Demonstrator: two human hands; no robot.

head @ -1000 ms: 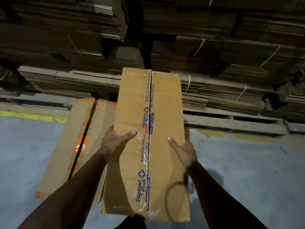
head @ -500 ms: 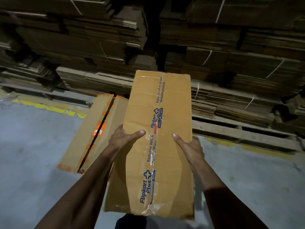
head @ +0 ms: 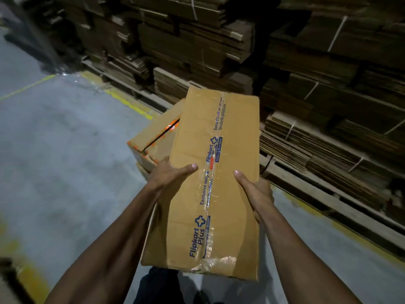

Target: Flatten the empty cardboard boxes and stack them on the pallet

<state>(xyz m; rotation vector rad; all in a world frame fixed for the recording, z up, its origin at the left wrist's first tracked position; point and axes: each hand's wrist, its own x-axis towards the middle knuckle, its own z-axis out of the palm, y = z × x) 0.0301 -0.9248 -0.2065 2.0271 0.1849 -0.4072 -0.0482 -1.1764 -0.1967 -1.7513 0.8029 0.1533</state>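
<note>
Taped Flipkart Plus box (head: 210, 183) at centre is not yet flattened, held off the floor by left hand (head: 168, 175) and right hand (head: 255, 190), fingers clamped on its sides. Second unflattened box (head: 154, 138) sits at 11 o'clock. Flattened stacks on pallet (head: 317, 183) at 2 o'clock.

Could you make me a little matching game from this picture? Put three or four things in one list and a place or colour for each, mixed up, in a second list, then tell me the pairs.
Things:
1. taped box
2. orange-marked box
3. bundled flat cardboard
4. floor line

Descriptions:
A. yellow, painted on the grey floor
B. stacked along the right, tied with pale straps
C. held in both hands, blue print on its tape
D. lying on the floor behind the held box

Pairs: 1-C, 2-D, 3-B, 4-A. The left hand and right hand grip the taped box by its sides.
</note>
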